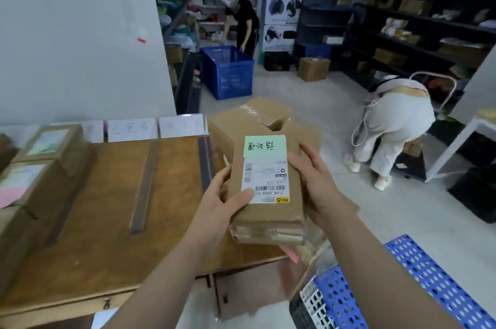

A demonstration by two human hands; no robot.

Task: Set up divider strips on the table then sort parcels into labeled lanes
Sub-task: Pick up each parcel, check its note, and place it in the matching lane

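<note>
Holding parcel (265, 186) just over table's (107, 234) right edge, green note up. Gripped by left hand (225, 194), thumb across the white sticker, and by right hand (316, 183), fingers curled round its right side. Strips (143, 186) lying on the tabletop; labels (131, 128) along far edge; boxes (45, 156) stacked at left.

The wooden counter (107, 221) carries a dark divider strip (145, 186) laid front to back near its middle. A second divider strip (205, 162) runs the same way nearer the right edge. White label cards (131, 128) line the far edge by the wall. Stacked brown parcels (40, 167) crowd the left end, some topped with coloured notes. A heap of brown boxes (241, 127) sits at the far right corner.
</note>
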